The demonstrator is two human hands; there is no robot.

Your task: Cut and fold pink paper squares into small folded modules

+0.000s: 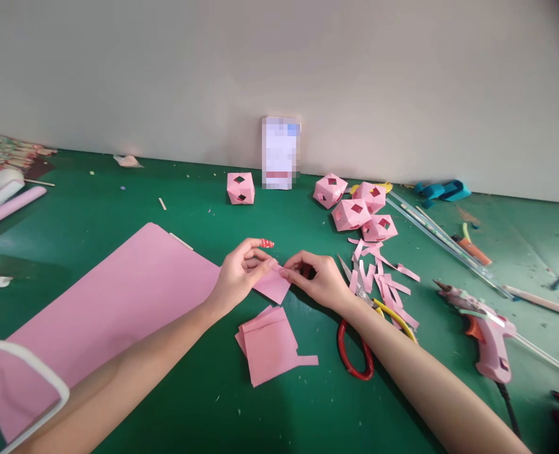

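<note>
A small pink paper piece [274,287] is held between both hands at the middle of the green table. My left hand [248,268] pinches its upper left edge between thumb and fingers, with the red-patterned index fingertip raised. My right hand [310,276] pinches the right corner. Just below the hands lies a stack of pink paper squares [270,347], with a narrow strip sticking out at the right. Scissors [363,296] with red and yellow handles lie partly under my right forearm, among cut pink strips [388,287].
A large pink sheet [118,296] lies under my left forearm. Several folded pink paper shapes [351,215] sit at the back right, and a single one [240,188] at the back middle near a phone [281,151]. A pink glue gun [490,340] rests at right.
</note>
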